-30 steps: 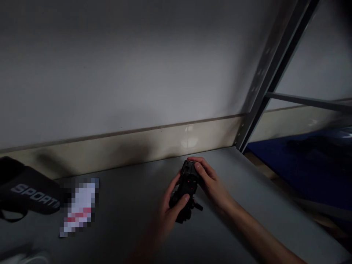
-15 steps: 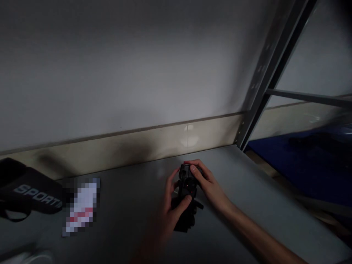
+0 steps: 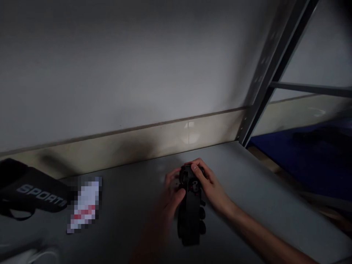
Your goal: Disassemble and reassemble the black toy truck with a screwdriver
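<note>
A long black device (image 3: 192,205) with rounded knobs along its right side and small red marks near its upper end is held upright in the frame, above the grey surface. I cannot make out its exact kind. My right hand (image 3: 207,183) grips the upper right end, thumb on the face and fingers wrapped over the top. Somewhat blurred, my left hand (image 3: 172,198) is at the device's left side, its thumb by the edge and fingers curled around behind. Part of the device's left side is hidden by that hand.
On the left lie a black case marked SPORT (image 3: 35,187) and a pixelated white and red item (image 3: 85,205). A pale looped object (image 3: 44,255) sits at the lower left. A metal shelf post (image 3: 272,80) rises at right, beside a blue surface (image 3: 297,157). The wall stands behind.
The device has turned, so its long black body and side knobs show more fully. My left thumb has shifted from its face to the left edge. My right hand keeps its grip.
</note>
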Tool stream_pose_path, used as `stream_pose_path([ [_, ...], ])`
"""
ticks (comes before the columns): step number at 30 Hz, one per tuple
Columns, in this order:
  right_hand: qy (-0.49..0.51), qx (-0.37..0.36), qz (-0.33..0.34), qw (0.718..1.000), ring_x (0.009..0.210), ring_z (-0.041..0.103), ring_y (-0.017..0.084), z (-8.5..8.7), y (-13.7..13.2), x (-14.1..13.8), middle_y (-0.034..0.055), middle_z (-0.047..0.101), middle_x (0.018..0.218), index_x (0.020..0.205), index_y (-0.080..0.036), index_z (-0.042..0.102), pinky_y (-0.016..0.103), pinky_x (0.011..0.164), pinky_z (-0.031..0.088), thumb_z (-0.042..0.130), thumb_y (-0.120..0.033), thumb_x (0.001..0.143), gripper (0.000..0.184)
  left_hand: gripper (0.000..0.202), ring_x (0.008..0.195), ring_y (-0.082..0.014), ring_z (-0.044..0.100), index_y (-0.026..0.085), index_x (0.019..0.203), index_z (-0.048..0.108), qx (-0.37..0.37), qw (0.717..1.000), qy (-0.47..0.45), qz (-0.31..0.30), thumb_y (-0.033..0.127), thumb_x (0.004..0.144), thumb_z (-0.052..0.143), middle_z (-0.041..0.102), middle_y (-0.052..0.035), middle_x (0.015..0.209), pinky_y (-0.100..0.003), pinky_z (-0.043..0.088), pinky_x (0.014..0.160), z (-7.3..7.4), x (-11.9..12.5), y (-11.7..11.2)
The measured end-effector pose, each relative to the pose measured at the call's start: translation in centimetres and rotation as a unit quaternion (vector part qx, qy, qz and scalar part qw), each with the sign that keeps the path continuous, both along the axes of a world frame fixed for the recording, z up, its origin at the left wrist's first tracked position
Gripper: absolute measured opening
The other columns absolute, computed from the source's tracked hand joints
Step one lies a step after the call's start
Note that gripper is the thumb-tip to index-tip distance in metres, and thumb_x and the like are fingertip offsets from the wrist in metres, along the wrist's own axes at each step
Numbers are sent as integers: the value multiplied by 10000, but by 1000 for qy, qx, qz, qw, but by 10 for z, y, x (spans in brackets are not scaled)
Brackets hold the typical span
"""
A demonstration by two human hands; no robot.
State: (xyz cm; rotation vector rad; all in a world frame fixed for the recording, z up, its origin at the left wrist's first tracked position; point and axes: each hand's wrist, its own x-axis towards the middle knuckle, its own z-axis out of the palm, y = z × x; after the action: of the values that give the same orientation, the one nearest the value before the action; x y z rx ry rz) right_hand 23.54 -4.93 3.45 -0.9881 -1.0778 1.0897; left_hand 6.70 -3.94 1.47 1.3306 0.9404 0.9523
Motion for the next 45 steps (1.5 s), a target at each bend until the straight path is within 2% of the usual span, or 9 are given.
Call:
stream_pose_path([
  [4,13,-19,23,999,716,501,171,-7,-6,-13,-30,557,787,910,-246,624,274,656,433,647,-719,976,479,613,1167,-297,696,306,1452,584,42,997,45,45,658,953,637,549,-102,1568,-447,590,974,9,-5,5],
  [10,9,3,17,1000,919,606,205,-15,-19,-29,-3,651,953,1021,-259,640,297,850,495,620,-644,1032,385,486,1332,-298,621,276,1368,664,50,998,44,23,598,1010,595,679,-79,1421,-421,492,1149,20,4,-10],
  [23,-40,29,95,994,1140,624,203,-11,-20,-20,24,656,1159,1220,-271,600,328,1050,496,494,-556,1127,317,344,1357,-263,618,306,1273,770,63,998,1,24,494,1029,616,732,-44,1385,-370,451,1188,14,3,-6],
  [27,-52,24,90,994,1386,543,234,-16,-22,-22,66,580,1459,1462,-313,494,403,1212,418,522,-590,1105,452,338,1196,-263,697,264,1191,776,5,994,-83,72,509,971,700,763,-61,1260,-340,548,1028,18,0,2],
  [30,-41,-20,84,995,1356,593,259,-28,-25,-29,114,543,1521,1585,-320,361,439,1142,501,649,-635,1026,704,371,993,-260,740,251,1116,718,-65,969,-187,145,536,888,783,765,-54,1077,-337,607,803,25,-7,13],
  [33,-36,-80,152,984,997,742,235,-43,-26,-38,107,696,1264,1502,-262,457,405,883,613,692,-666,980,700,400,959,-261,746,273,1098,646,-107,935,-265,212,495,835,851,757,-36,1016,-372,632,781,29,-16,26],
  [37,-96,-89,180,975,587,673,177,-55,-26,-47,-11,683,743,1290,-192,623,337,660,567,613,-625,1031,504,405,895,-251,755,265,1101,646,-105,932,-269,218,431,816,881,769,-34,981,-392,645,774,27,-26,35],
  [41,-138,-73,161,975,791,743,230,-52,-29,-51,46,760,865,1221,-194,654,368,795,581,586,-573,1051,421,408,764,-201,742,223,1044,686,-63,948,-229,212,416,768,916,777,-33,926,-278,587,652,25,-30,34],
  [45,-134,-68,145,978,983,737,265,-54,-32,-55,85,778,1065,1219,-208,673,394,897,587,601,-595,1037,434,415,706,-187,728,207,995,686,-59,951,-224,205,425,740,931,780,-34,901,-279,574,629,27,-29,31],
])
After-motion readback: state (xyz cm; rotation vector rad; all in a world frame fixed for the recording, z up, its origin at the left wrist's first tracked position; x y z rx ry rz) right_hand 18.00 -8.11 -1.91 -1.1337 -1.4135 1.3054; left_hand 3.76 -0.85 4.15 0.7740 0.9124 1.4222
